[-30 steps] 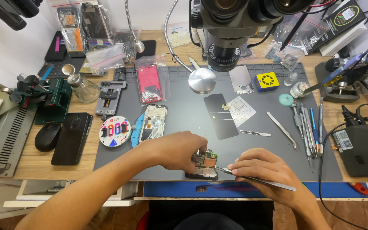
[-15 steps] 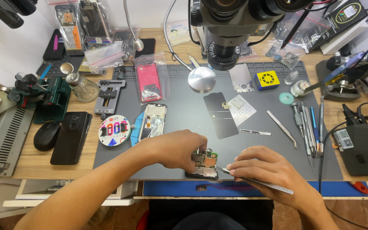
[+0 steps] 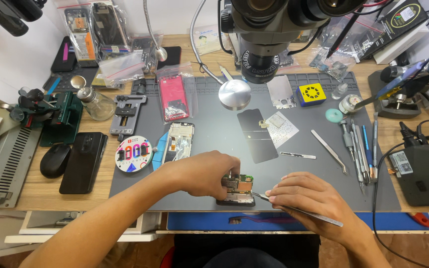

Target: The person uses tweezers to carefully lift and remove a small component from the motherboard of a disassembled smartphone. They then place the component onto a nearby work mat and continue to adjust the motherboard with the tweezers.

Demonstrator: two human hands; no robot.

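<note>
Bench: pale wooden bench (image 3: 50, 191), crowded with repair gear, carrying everything below.
Mat: large grey rubber work mat (image 3: 199, 198) lying flat over the middle of the bench.
Microscope: black stereo microscope head (image 3: 269, 30) hanging above the far edge of the mat.
Phone: black slab phone (image 3: 83, 162) lying face down on the wood left of the mat, just beside a black computer mouse (image 3: 54, 160).
Left hand: left hand (image 3: 202, 173), grip clenched on the near-left side of the board, fingers curled over it.
Right hand: right hand (image 3: 306, 196), grip grasping the tweezers pen-fashion, resting on the mat near its front edge.
Board: small green phone circuit board (image 3: 239, 184) at the front middle of the mat, sitting on a small black holder (image 3: 235, 201), pinched by the left hand.
Tweezers: slim silver metal tweezers (image 3: 319, 217), tips touching the board's right edge, tail angled back to the right over the blue strip.
</note>
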